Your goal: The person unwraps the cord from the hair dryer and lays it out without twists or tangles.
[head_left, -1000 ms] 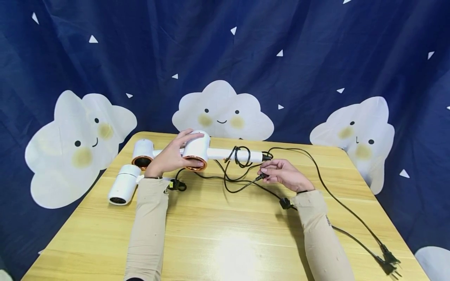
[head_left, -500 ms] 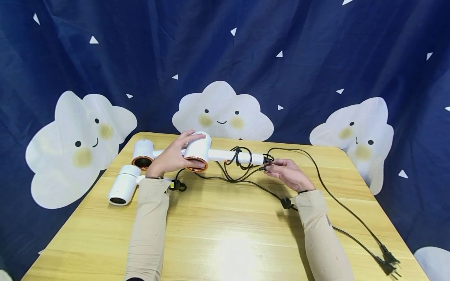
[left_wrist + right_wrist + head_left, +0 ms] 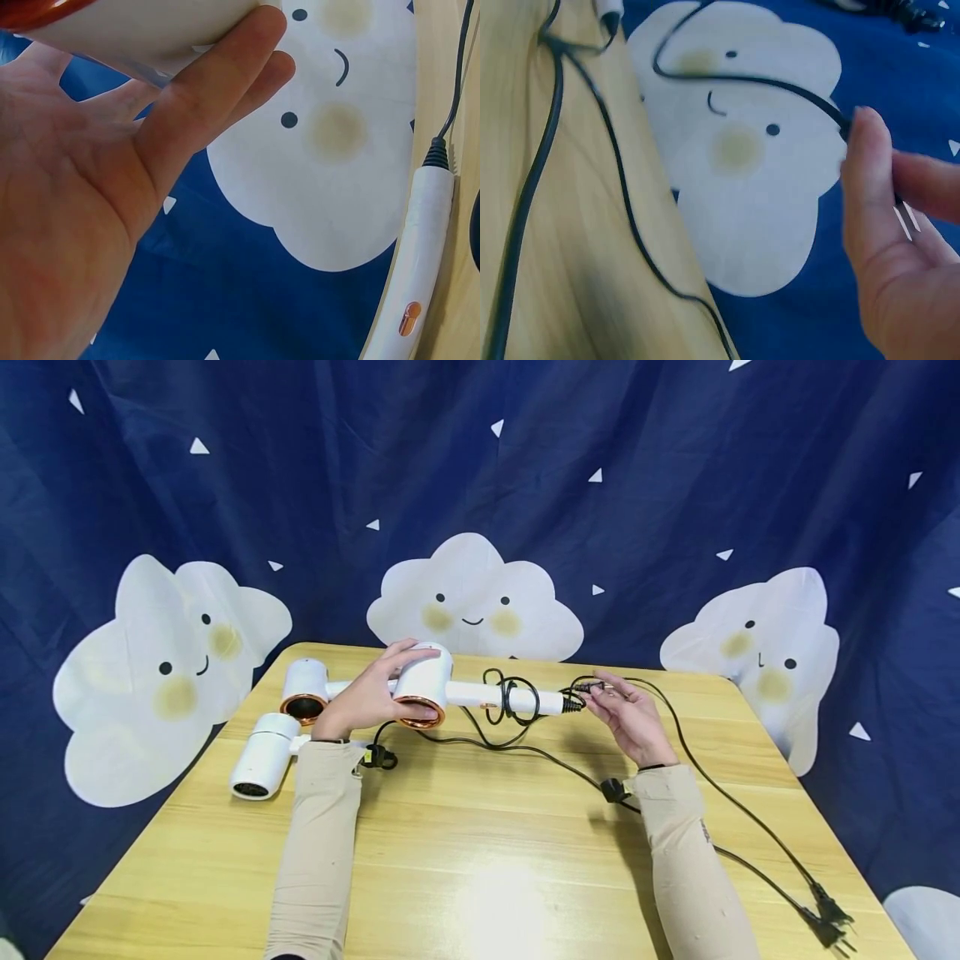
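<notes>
My left hand (image 3: 363,697) grips the round head of a white hair dryer (image 3: 423,675), thumb at its copper-coloured rim and fingers over the top. The dryer's handle (image 3: 467,694) points right, with its black cord (image 3: 523,700) looped round it. Between thumb and fingers, my right hand (image 3: 630,718) pinches the black plug (image 3: 588,687) of a cord, close to the handle's end. In the right wrist view, metal prongs (image 3: 909,222) show behind the fingers and the cord (image 3: 742,78) runs off to the left.
Two more white hair dryers lie at the left, one at the back (image 3: 306,681) and one nearer (image 3: 264,758). A black plug (image 3: 378,757) lies beside my left sleeve. Cords run right to two plugs (image 3: 831,906) near the table's right edge. A cloud-print curtain (image 3: 480,460) hangs behind.
My right hand has moved up and slightly right with the plug and turned upward. The cord loops on the handle have shifted. My left hand and the dryer stay nearly still.
</notes>
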Action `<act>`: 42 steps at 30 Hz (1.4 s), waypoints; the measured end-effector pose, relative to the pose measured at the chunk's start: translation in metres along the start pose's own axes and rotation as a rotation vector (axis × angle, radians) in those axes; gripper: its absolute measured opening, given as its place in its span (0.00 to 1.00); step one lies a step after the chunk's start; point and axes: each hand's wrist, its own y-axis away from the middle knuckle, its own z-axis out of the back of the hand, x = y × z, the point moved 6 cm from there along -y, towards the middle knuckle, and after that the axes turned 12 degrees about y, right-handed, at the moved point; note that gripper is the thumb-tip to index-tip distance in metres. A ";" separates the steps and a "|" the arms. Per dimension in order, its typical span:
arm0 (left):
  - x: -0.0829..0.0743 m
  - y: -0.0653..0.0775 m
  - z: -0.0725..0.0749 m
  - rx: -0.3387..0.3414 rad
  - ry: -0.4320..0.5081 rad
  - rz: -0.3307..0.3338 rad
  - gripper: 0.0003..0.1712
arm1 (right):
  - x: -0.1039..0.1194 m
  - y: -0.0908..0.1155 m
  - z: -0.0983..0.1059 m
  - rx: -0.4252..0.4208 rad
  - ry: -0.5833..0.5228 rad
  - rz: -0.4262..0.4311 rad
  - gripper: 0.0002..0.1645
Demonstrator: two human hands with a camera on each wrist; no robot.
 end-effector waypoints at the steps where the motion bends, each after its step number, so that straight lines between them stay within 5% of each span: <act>1: 0.000 0.000 0.000 0.001 0.001 -0.002 0.53 | 0.002 0.000 -0.001 -0.004 -0.022 0.016 0.17; 20: 0.001 -0.002 -0.004 0.018 0.017 0.010 0.53 | 0.039 0.019 -0.031 0.134 -0.205 0.274 0.07; 31: 0.001 -0.001 -0.003 0.019 0.012 0.022 0.53 | 0.056 0.032 -0.047 0.124 -0.150 0.324 0.08; 42: 0.002 0.001 0.000 0.003 0.007 0.027 0.53 | 0.064 0.044 -0.062 0.291 -0.078 0.352 0.18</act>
